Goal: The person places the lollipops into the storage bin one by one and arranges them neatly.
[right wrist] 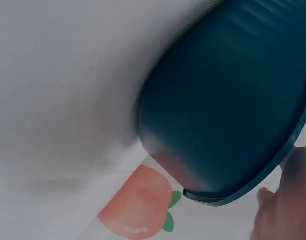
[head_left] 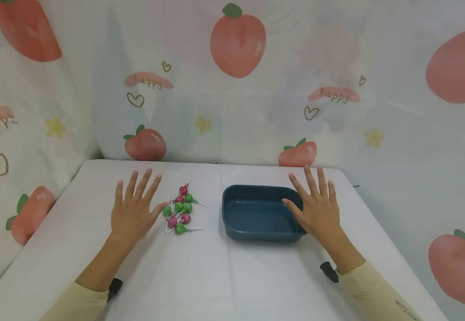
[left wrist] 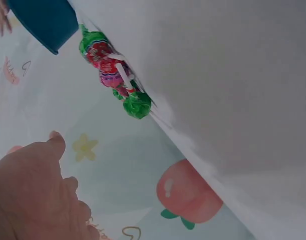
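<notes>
Several wrapped lollipops (head_left: 179, 207) with green, red and pink wrappers lie in a loose cluster on the table, their white sticks pointing various ways. Just left of them is my left hand (head_left: 133, 216), fingers spread, its thumb tip overlapping the cluster's edge in the head view. To the right of the lollipops stands a dark blue rectangular tub (head_left: 262, 235), with nothing inside it. My right hand (head_left: 319, 209) has its fingers spread over the tub's right end and hides part of that rim. Neither hand holds anything.
A white cloth covers the table (head_left: 232, 276). Behind and beside it hangs a pale curtain (head_left: 252, 116) printed with peaches, hearts and flowers. Black straps show at both wrists, near the beige sleeves (head_left: 370, 287).
</notes>
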`<state>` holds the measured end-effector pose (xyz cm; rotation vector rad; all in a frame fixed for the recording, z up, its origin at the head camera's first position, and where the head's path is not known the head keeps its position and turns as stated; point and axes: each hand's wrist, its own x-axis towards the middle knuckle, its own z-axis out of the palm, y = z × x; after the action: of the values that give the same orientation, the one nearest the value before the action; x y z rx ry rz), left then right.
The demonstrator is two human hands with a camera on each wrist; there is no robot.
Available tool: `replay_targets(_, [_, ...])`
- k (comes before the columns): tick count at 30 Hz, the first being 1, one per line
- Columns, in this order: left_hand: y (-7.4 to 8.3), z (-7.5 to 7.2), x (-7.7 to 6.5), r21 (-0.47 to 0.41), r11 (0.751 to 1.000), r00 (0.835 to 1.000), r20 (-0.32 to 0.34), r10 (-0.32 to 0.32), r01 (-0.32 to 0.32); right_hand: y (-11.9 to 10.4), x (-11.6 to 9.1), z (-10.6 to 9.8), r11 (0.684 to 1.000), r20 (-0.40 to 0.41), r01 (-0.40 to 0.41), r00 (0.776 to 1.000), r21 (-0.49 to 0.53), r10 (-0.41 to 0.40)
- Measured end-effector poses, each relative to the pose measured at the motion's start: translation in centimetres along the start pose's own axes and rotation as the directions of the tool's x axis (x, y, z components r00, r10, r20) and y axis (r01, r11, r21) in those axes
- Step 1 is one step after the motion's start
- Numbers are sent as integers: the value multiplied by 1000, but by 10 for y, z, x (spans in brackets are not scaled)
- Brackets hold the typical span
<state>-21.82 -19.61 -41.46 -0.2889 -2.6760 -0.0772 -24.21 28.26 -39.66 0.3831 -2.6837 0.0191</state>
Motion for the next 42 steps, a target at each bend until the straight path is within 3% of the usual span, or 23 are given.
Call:
replay_targets(5, [4,-3,3,-86,996,996,89,-31,39,2,-3,7,989,154,-58,987,135,37])
replay_targets(11, [5,-6,11,-211,974,973,226,-37,86,9,-6,13,954,288,-155,954,258,77])
replay_targets(14, [6,-5,19,-292,951,961,278,-16,100,14,-6,15,909,350,-206,934,361,73])
replay_targets(16, [6,-4,24,-345,933,954,299,4,104,18,-6,17,863,376,-236,925,446,59])
replay_targets(20, [7,-6,35,-469,872,936,350,38,140,24,-8,20,759,371,-244,929,603,5])
replay_targets(25, [8,-5,44,-592,780,905,418,82,203,31,-12,25,659,357,-248,933,710,-34])
replay_targets(30, [13,6,55,-616,756,880,461,117,221,33,-18,27,604,395,-307,918,736,-14])
replay_targets(35, [18,15,60,-619,745,860,495,123,249,32,-19,30,578,415,-338,910,743,-2])
replay_targets(38, [20,20,62,-618,745,862,493,120,251,33,-19,33,571,414,-339,910,748,-1])
replay_targets(42, [23,26,67,-650,723,883,453,124,232,35,-18,33,565,399,-319,917,761,-20])
